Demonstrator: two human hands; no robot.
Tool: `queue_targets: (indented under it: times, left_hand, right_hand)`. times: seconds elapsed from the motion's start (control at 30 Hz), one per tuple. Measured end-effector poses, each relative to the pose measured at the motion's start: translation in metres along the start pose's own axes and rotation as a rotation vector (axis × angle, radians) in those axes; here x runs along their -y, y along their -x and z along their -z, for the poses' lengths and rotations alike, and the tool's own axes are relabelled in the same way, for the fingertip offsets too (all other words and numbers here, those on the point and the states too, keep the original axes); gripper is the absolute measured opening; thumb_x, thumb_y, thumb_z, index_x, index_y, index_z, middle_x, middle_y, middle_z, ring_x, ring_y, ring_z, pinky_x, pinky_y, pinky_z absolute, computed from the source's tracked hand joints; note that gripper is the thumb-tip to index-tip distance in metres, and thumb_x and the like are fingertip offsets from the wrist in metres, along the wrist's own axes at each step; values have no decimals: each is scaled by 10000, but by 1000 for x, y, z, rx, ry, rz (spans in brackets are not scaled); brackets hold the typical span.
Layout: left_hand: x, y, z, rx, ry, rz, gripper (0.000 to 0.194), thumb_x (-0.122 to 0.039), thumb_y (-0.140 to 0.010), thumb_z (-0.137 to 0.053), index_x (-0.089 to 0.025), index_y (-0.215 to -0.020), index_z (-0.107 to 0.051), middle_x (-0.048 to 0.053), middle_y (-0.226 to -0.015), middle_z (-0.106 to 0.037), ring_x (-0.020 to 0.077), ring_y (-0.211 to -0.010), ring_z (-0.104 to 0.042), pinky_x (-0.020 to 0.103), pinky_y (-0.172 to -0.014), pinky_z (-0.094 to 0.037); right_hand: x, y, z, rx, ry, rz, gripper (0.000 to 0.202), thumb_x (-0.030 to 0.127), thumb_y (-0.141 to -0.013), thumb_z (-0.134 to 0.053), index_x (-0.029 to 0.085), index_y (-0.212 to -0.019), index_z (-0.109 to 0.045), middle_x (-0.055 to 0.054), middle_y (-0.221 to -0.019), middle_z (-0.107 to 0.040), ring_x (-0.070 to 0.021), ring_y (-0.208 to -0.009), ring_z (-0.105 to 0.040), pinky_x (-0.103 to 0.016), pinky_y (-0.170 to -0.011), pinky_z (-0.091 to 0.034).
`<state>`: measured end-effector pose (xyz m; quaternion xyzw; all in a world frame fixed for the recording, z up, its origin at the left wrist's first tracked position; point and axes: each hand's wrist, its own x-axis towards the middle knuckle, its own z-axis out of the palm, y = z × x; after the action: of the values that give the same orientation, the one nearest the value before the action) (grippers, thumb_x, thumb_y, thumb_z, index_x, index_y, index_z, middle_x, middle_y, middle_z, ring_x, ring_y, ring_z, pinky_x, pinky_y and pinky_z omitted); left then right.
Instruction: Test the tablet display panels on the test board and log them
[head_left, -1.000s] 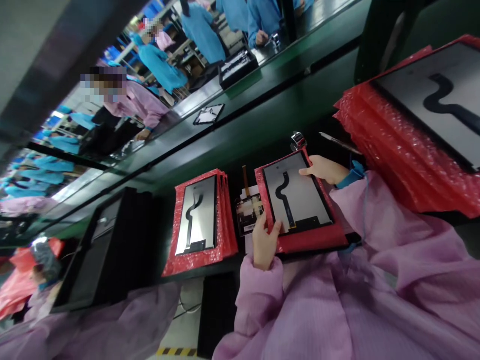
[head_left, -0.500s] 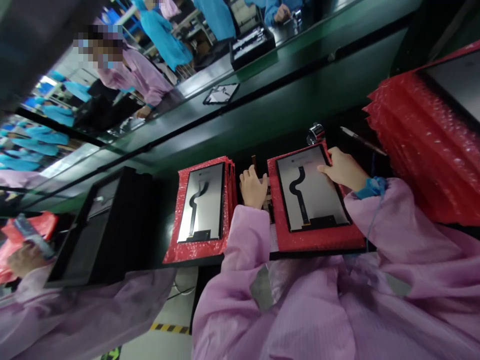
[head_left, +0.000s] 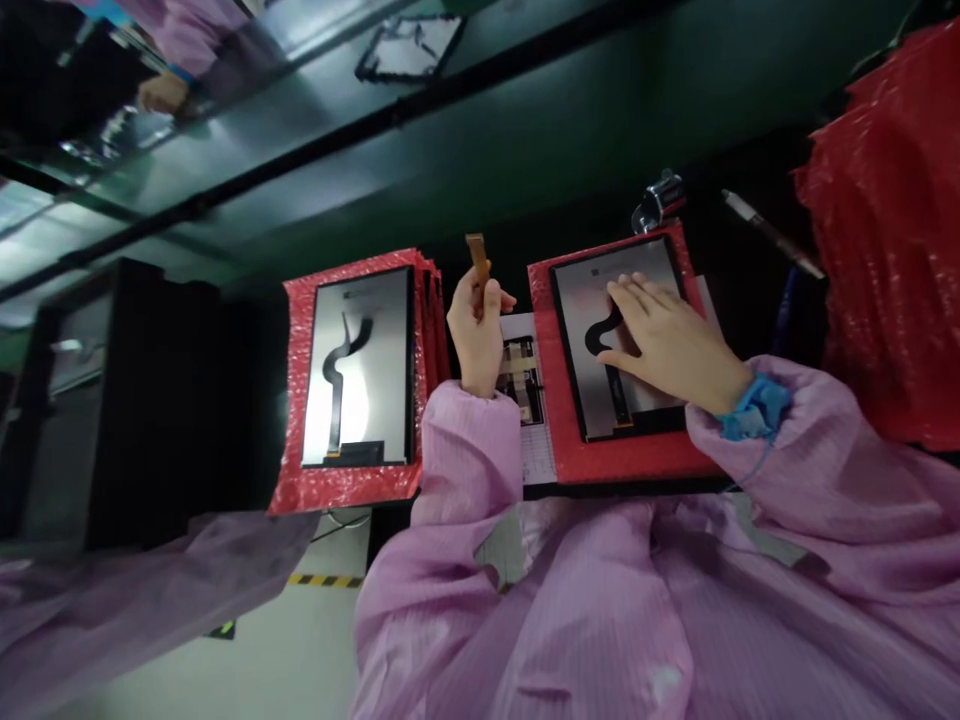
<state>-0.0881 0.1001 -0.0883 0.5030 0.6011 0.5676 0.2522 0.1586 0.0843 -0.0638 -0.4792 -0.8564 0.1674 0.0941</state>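
My left hand (head_left: 478, 335) is raised between two display panels, fingers closed around a narrow amber-brown strip (head_left: 476, 252) that looks like a piece of flex cable. My right hand (head_left: 667, 345) lies flat with fingers stretched on the right display panel (head_left: 589, 280), partly covering its curved black flex cable (head_left: 598, 335). That panel rests back side up on red bubble wrap (head_left: 637, 466). To the left, another display panel (head_left: 386, 350) with a similar cable lies on a stack of red bubble bags (head_left: 296, 440). Under my left wrist sits a small taped part (head_left: 521, 375) on a printed sheet (head_left: 536, 455).
Beyond the right panel stand a shiny metal object (head_left: 658, 202) and a pen (head_left: 772, 235). Red bubble wrap (head_left: 892, 230) is heaped at far right, a black box (head_left: 150, 400) at left. A co-worker's hand (head_left: 163, 93) and a framed part (head_left: 411, 48) are across the bench.
My left hand has lifted and turned, bringing up the amber-brown strip. My right hand has moved from the panel's right edge to flat over its middle. The view has tilted downward.
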Motion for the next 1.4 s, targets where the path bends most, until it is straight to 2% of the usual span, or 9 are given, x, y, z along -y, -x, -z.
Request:
queue_targets:
  times: [0.23, 0.4, 0.63, 0.73, 0.8, 0.87, 1.0, 1.2, 1.4]
  left_hand:
    - [-16, 7, 1, 9, -30, -21, 438, -513, -1027, -517, -194, -782, -690, 26, -809, -723, 127, -762, -670, 266, -768, -537]
    - [-17, 9, 1, 55, 21, -69, 317, -508, -992, -599, -221, -1071, -706, 13, -834, -724, 131, -755, -667, 280, -760, -541]
    - [-19, 15, 3, 228, 28, -173, 335, -507, -998, -573, -223, -873, -700, 7, -800, -710, 149, -772, -679, 311, -775, -538]
    - [-18, 16, 3, 325, -58, -265, 281, -438, -1000, -572, -233, -890, -730, -3, -757, -714, 163, -765, -661, 356, -843, -520]
    - [-17, 16, 4, 374, -142, -328, 246, -397, -997, -568, -238, -935, -745, -13, -734, -714, 166, -756, -647, 384, -898, -500]
    - [-18, 16, 4, 409, -207, -382, 233, -370, -993, -557, -239, -936, -741, -13, -765, -732, 165, -768, -644, 395, -934, -480]
    - [-24, 17, 5, 458, -314, -457, 250, -338, -985, -520, -229, -832, -686, -4, -823, -743, 172, -816, -638, 403, -971, -437]
    - [-29, 20, 6, 593, -405, -535, 227, -281, -918, -506, -211, -725, -602, -11, -721, -681, 181, -768, -599, 437, -939, -372]
    - [-29, 19, 6, 693, -386, -508, 215, -274, -882, -487, -214, -698, -580, -11, -677, -661, 189, -766, -595, 434, -907, -360]
  right_hand:
    - [4, 2, 1, -5, -64, -26, 745, 373, -961, -601, 139, -1606, -313, -174, -1631, -404, -364, -1562, -303, -608, -1256, -304]
    - [11, 1, 1, -73, -204, -32, 674, 239, -888, -665, 154, -1520, -446, -143, -1465, -569, -358, -1471, -427, -591, -1250, -337]
    - [18, -5, -18, -146, -1243, -76, 943, 343, -790, -788, 429, -1567, -262, -11, -1672, -304, -286, -1384, -547, -541, -1142, -513]
    - [22, -6, -20, -94, -1365, -92, 735, 539, -839, -759, 398, -1482, -430, -3, -1578, -471, -267, -1405, -533, -532, -1202, -454]
    - [24, -6, -19, -57, -1371, -99, 522, 680, -918, -596, 331, -1306, -601, -27, -1414, -620, -257, -1356, -570, -509, -1200, -453]
    - [24, -6, -18, -41, -1357, -91, 548, 747, -963, -422, 281, -1088, -680, -46, -1290, -674, -252, -1274, -610, -483, -1149, -488]
    - [17, -9, -17, -50, -1135, 15, 460, 624, -998, -448, 232, -837, -628, -63, -1190, -672, -256, -1180, -605, -477, -1071, -484]
    - [9, -14, -13, -173, -622, 282, 235, 340, -970, -521, 216, -774, -559, -80, -1155, -683, -273, -1124, -560, -506, -1021, -423]
    - [9, -14, -15, -223, -518, 351, 203, 267, -963, -513, 214, -770, -550, -72, -1102, -690, -260, -1081, -573, -479, -974, -429]
